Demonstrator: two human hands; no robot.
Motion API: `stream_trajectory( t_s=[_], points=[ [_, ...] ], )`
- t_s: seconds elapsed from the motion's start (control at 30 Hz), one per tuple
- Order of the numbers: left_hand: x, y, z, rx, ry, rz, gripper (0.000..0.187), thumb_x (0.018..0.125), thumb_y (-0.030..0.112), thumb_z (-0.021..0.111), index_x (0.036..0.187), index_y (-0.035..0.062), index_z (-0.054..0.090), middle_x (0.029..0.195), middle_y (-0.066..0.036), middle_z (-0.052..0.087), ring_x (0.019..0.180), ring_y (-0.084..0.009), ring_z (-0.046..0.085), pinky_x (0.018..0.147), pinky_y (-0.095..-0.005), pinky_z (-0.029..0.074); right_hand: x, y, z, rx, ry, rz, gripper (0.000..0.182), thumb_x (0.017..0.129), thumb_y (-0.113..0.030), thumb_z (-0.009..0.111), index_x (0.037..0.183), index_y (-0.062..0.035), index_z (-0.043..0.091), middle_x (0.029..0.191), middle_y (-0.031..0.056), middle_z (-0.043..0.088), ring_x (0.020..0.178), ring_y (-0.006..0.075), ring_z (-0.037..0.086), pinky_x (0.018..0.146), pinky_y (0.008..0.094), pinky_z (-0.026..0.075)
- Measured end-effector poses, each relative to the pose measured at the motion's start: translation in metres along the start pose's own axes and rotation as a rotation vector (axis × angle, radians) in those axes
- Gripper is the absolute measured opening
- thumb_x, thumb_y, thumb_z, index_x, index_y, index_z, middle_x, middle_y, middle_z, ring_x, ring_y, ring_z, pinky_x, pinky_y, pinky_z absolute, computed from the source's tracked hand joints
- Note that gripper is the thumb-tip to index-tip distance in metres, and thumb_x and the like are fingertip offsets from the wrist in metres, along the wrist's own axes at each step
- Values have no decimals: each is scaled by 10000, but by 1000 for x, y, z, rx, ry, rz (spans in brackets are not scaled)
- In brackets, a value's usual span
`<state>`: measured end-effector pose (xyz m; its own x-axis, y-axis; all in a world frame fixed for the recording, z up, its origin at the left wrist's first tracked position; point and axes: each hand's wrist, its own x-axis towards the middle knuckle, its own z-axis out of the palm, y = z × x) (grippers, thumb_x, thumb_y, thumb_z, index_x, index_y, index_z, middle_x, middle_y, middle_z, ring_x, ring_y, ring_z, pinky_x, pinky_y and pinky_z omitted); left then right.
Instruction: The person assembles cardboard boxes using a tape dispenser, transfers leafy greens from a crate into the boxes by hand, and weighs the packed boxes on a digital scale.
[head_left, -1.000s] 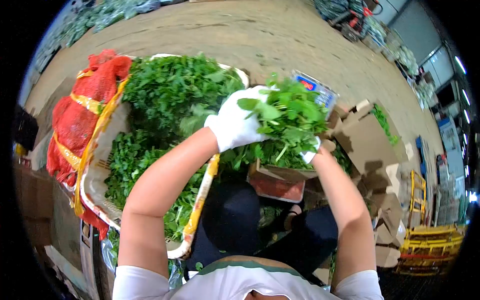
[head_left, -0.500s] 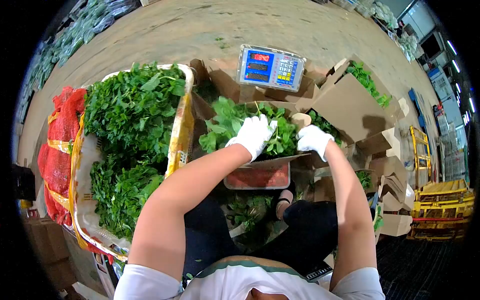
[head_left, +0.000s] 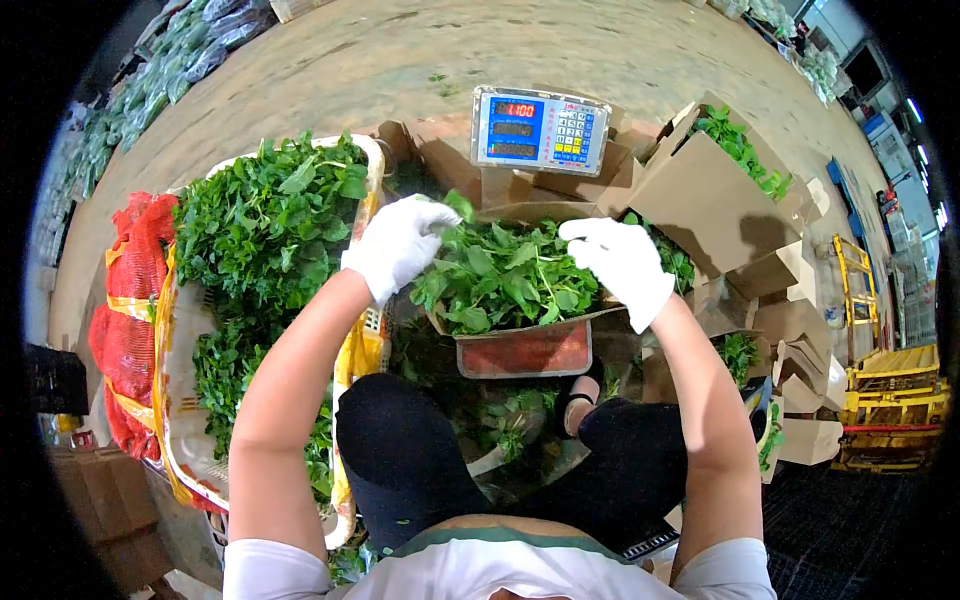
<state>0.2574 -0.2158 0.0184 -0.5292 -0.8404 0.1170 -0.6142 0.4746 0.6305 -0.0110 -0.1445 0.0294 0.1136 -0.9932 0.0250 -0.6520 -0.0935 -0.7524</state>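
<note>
My left hand (head_left: 398, 245), in a white glove, is at the left edge of a small cardboard box (head_left: 560, 318) piled with leafy greens (head_left: 510, 275). Its fingers are curled, with a leaf at their tips. Over the box's right side is my right hand (head_left: 622, 262), also gloved; its fingers are slightly bent and apart, close to the greens, and nothing shows in them. The box rests on a scale with a red platform (head_left: 525, 352). Behind it, the scale's display (head_left: 541, 130) shows red digits that look like 1.100.
To the left is a large white crate (head_left: 195, 425) heaped with greens, beside red mesh sacks (head_left: 130, 330). Cardboard boxes (head_left: 715, 205), some holding greens, stand at right. Yellow metal frames (head_left: 890, 410) are farther right. Loose greens (head_left: 515, 420) lie between my feet.
Both hands have lifted off the middle of the greens and moved apart, my left hand to the left. The lit reading changed from about 0.840 to 1.100. A tan round object by my right hand no longer shows.
</note>
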Motion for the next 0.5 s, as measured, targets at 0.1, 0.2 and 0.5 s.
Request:
stream_trajectory(
  t_s=[0.1,0.2,0.5],
  points=[
    [-13,-6,3,40,2,-17,191,680,46,607,868,53,638,740,-115,598,708,-219,595,678,-288,465,2,-3,14,-252,7,-165,249,768,-215,569,988,-107,612,905,83,626,761,214,582,699,299,460],
    [-17,3,8,137,-72,-22,152,694,145,622,832,83,635,765,-122,604,708,-278,584,672,-329,465,0,-9,23,-391,73,-248,273,764,-243,587,1011,-128,603,843,85,625,671,209,570,649,291,465],
    [8,20,51,219,-416,51,270,727,224,572,937,62,521,873,-166,591,826,-338,563,723,-392,446,6,-28,50,-684,-433,-41,869,719,-274,653,1318,43,109,868,210,565,733,322,585,628,373,472]
  ],
)
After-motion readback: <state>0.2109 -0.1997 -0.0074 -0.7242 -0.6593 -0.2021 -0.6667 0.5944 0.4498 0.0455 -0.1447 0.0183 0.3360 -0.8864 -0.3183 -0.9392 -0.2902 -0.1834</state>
